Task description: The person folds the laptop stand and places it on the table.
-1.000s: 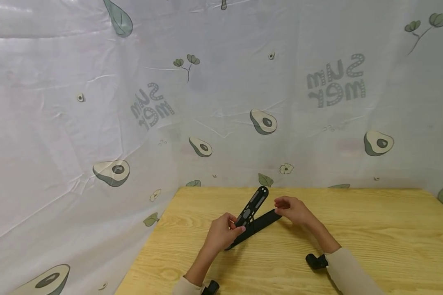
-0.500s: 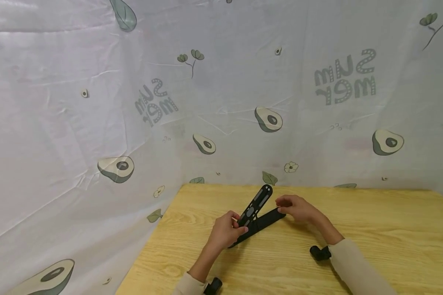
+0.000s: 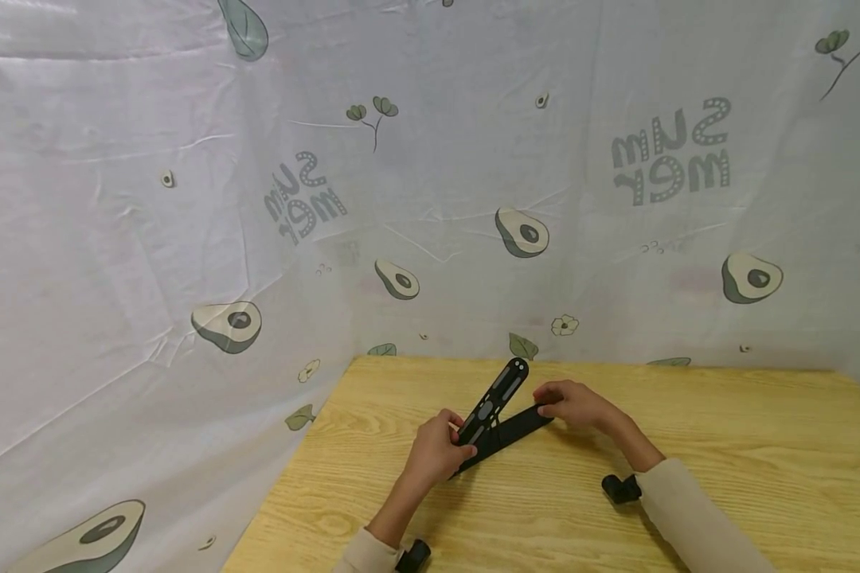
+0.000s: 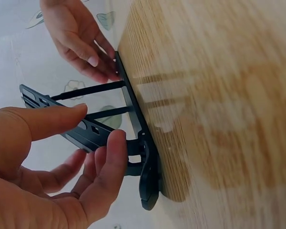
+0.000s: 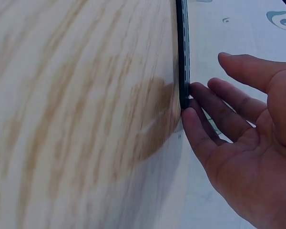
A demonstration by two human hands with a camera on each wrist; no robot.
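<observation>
Black V-shaped stand [image 3: 493, 398], perhaps metal: left hand [image 3: 433, 452] pinches its slotted plate [image 3: 486, 410]; opposite, unclenched right hand [image 3: 575, 404] touches its base [image 3: 519, 427].

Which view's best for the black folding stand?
Left wrist: it shows the black folding stand close up and side-on, with both thin struts distinct. Head: smaller, from above, partly behind the left hand. Right wrist: mainly one end, edge-on, at the right hand.
</observation>
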